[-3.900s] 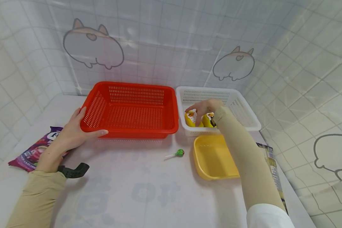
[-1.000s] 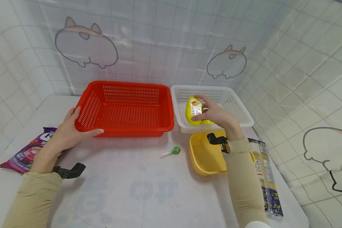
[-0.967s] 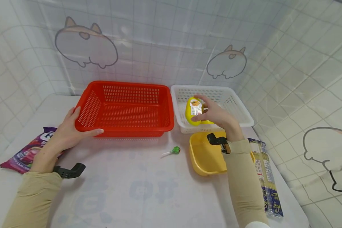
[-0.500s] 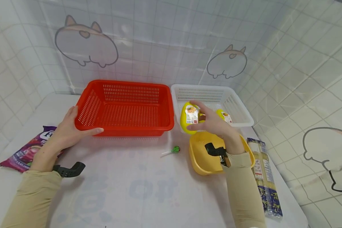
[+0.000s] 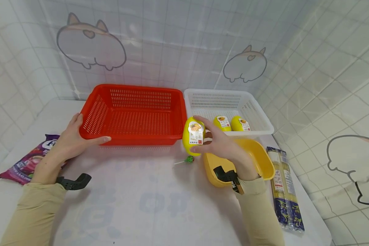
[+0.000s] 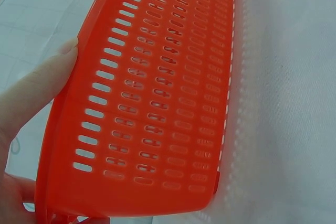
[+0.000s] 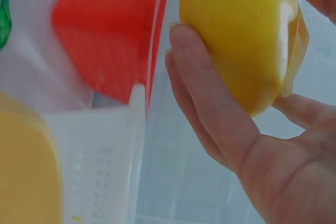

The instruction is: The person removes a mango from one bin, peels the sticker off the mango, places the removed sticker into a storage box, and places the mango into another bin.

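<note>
My right hand (image 5: pixel 222 143) holds a yellow egg-shaped pack (image 5: pixel 195 135) with a white fruit label, fingers and thumb curled round its sides. It hangs in the air near the front right corner of the red basket (image 5: pixel 135 140). In the right wrist view, the smooth back of the yellow pack (image 7: pixel 236 30) faces the camera. My left hand (image 5: pixel 72 141) grips the front left corner of the red basket, thumb along the front rim. The left wrist view shows the slotted wall of the red basket (image 6: pixel 152 103). Two similar yellow packs (image 5: pixel 222 123) lie in the white basket (image 5: pixel 258 132).
A yellow bin (image 5: pixel 262 160) stands in front of the white basket, partly behind my right wrist. A green lollipop (image 5: pixel 189 159) lies beside it. Long noodle packets (image 5: pixel 284 191) lie at the right edge, and a purple bag (image 5: pixel 30 162) lies at the left.
My right hand has picked a yellow pack out of the white basket and carried it left and toward me. My left hand stays at the red basket's corner.
</note>
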Demonstrator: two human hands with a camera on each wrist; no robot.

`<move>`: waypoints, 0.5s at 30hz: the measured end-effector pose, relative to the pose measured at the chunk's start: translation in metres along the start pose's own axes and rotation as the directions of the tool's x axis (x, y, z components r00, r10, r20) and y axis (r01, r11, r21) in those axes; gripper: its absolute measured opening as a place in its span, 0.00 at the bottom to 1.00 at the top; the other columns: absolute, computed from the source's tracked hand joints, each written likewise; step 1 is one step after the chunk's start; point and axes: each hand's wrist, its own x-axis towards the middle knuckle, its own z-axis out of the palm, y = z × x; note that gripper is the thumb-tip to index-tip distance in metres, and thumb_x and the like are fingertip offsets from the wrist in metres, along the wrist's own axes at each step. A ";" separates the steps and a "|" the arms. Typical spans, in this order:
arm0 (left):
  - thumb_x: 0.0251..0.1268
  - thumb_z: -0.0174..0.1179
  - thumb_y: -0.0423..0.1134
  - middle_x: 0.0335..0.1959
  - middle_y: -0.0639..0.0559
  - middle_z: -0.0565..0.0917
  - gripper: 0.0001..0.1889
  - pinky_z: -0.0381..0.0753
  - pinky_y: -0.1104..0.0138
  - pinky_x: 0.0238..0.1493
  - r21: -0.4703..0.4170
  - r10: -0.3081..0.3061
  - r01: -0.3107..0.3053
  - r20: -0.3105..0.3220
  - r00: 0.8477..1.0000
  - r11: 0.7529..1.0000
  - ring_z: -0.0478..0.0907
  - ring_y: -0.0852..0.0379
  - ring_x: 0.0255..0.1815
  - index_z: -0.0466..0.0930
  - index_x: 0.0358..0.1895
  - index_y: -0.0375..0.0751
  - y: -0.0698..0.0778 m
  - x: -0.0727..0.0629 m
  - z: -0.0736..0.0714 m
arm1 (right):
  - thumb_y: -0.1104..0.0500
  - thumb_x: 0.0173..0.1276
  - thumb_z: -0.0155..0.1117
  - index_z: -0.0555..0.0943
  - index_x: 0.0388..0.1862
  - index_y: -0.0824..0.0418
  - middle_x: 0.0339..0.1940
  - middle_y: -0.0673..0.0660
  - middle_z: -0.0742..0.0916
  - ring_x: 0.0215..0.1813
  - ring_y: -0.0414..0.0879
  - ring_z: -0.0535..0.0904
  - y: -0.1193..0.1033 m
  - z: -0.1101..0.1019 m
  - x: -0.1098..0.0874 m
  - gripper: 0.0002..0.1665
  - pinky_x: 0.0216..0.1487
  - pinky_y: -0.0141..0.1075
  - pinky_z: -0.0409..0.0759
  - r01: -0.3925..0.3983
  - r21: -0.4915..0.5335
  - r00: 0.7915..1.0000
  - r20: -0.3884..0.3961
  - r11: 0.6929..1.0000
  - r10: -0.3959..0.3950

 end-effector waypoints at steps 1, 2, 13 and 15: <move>0.56 0.66 0.66 0.80 0.33 0.42 0.65 0.64 0.26 0.57 -0.004 0.002 -0.002 -0.001 1.000 1.000 0.56 0.28 0.69 0.28 0.81 0.42 0.000 0.000 0.000 | 0.57 0.58 0.78 0.58 0.76 0.29 0.57 0.54 0.78 0.54 0.53 0.78 0.000 0.003 -0.001 0.55 0.53 0.42 0.83 0.008 0.012 1.000 0.010 1.000 -0.008; 0.56 0.66 0.66 0.81 0.33 0.41 0.65 0.64 0.26 0.57 -0.007 0.005 -0.005 -0.002 1.000 1.000 0.56 0.28 0.69 0.28 0.81 0.42 0.000 0.000 0.000 | 0.58 0.58 0.78 0.58 0.75 0.30 0.57 0.54 0.78 0.54 0.54 0.78 -0.001 0.006 -0.002 0.55 0.53 0.42 0.84 0.013 0.023 1.000 0.020 1.000 -0.014; 0.56 0.67 0.66 0.79 0.32 0.44 0.64 0.65 0.27 0.57 -0.009 0.020 -0.020 -0.029 0.999 1.000 0.57 0.28 0.68 0.32 0.81 0.40 -0.002 0.000 0.002 | 0.60 0.57 0.79 0.56 0.77 0.32 0.58 0.54 0.77 0.52 0.53 0.80 -0.001 0.043 -0.008 0.57 0.52 0.39 0.85 0.046 0.053 0.991 0.119 0.998 -0.052; 0.56 0.67 0.66 0.79 0.32 0.45 0.64 0.65 0.27 0.57 -0.010 0.022 -0.022 -0.031 0.999 1.000 0.57 0.29 0.68 0.32 0.81 0.40 -0.002 0.001 0.002 | 0.61 0.57 0.79 0.56 0.77 0.35 0.59 0.53 0.76 0.53 0.53 0.78 0.001 0.049 -0.007 0.57 0.52 0.39 0.85 0.077 0.053 0.988 0.130 0.996 -0.084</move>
